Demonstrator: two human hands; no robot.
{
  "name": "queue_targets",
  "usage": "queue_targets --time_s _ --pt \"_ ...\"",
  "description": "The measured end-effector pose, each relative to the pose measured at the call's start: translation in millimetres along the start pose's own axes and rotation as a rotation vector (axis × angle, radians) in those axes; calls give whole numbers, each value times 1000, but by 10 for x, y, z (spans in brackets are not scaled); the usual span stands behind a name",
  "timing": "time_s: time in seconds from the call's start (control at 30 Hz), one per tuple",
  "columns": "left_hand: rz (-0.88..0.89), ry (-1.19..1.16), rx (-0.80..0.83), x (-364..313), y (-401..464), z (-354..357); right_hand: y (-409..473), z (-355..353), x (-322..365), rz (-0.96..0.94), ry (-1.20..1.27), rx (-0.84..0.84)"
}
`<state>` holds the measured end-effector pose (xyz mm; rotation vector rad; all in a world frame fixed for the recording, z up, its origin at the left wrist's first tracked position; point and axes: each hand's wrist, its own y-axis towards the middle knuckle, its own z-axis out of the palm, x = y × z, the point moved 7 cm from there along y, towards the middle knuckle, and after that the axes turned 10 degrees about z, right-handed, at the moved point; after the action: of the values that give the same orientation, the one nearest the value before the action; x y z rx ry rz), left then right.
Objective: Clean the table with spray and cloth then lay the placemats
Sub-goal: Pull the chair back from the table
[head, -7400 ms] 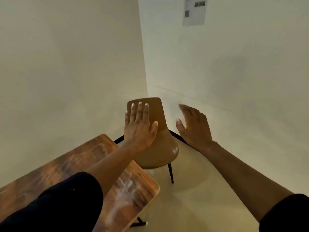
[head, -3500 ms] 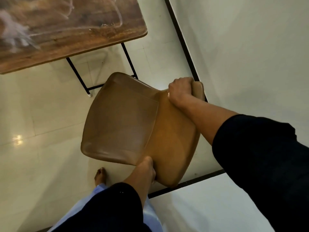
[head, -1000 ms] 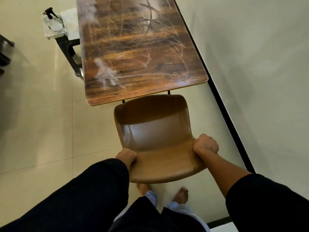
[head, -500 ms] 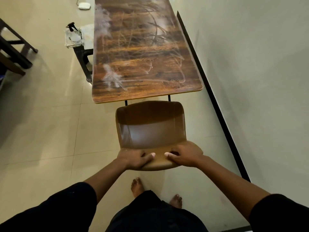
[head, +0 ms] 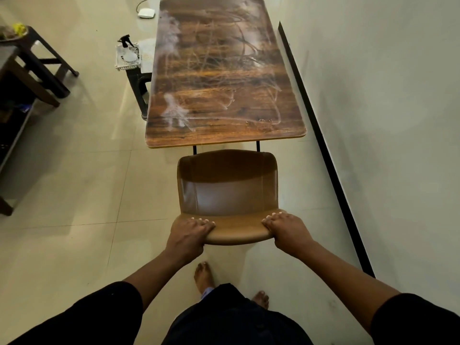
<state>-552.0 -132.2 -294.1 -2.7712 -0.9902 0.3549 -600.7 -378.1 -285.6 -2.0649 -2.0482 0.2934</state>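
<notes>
worktop (head: pixel 224 78): wood top, smeared with white streaks, set along the wall
spray bottle (head: pixel 127 49): in white basket (head: pixel 119 65), left of worktop
chair (head: pixel 227 192): at worktop's near end
left hand (head: pixel 188 234): grip closed on chair back
right hand (head: pixel 288 231): same

sleeves: short black fabric sleeves (head: pixel 104 312), ending above the elbows, at the lower left and lower right of the frame
forearms: bare
garment: dark black cloth (head: pixel 231 317), bottom centre
feet: bare (head: pixel 203 276), with a pale blue hem just beside
</notes>
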Motion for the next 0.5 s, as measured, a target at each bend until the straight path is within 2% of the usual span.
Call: queue_targets --time_s 0.17,0.5 --pt "25 1 37 -22 -5 -34 -9 -4 21 8 -20 -1" --pt "53 -44 -3 18 -39 -61 -49 -69 84 17 20 -19"
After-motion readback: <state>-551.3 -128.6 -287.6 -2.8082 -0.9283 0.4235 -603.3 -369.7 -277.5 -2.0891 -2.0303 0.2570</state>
